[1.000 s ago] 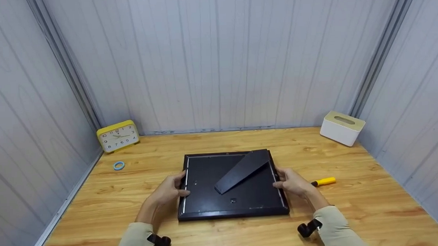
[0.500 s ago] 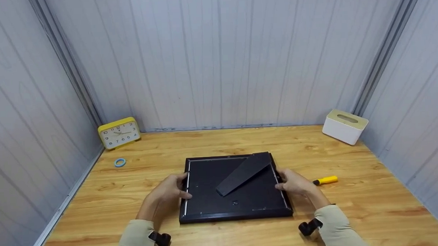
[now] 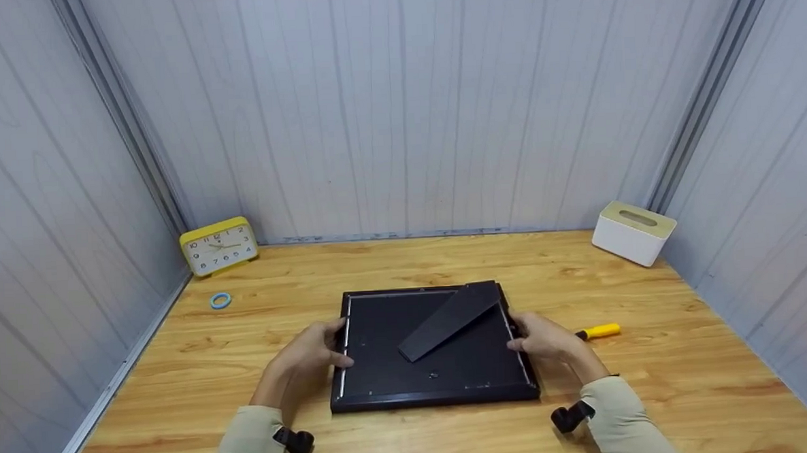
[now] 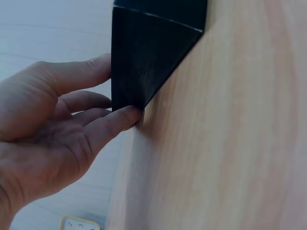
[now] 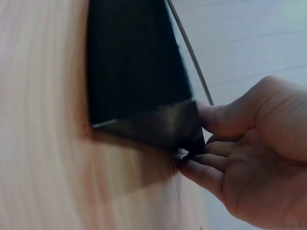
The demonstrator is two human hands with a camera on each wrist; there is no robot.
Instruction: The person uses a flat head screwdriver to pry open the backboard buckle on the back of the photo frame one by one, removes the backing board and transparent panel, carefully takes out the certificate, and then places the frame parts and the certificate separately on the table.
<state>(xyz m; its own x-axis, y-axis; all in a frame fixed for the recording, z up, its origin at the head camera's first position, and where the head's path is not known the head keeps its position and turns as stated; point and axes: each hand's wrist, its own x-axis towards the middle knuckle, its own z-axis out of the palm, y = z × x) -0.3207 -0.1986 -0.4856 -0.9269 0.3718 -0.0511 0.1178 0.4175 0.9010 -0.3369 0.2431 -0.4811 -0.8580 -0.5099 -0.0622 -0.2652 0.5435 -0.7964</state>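
Observation:
A black picture frame lies back side up on the wooden table, with its slanted stand leg across the upper right of the backing. My left hand grips the frame's left side, thumb over the top edge. On the opposite side my right hand holds the frame the same way. In the left wrist view, the left hand has its thumb and fingertips on the dark frame edge. The right wrist view has the right hand's thumb against the frame's corner, fingers partly beneath it.
A yellow-handled tool lies right of the right hand, its dark end partly hidden. A yellow clock and a blue ring are at the left. A white tissue box stands at the back right. Panel walls enclose the table.
Over the first half second the frame came slightly toward me with both hands on it. Since then, frame and hands have hardly moved.

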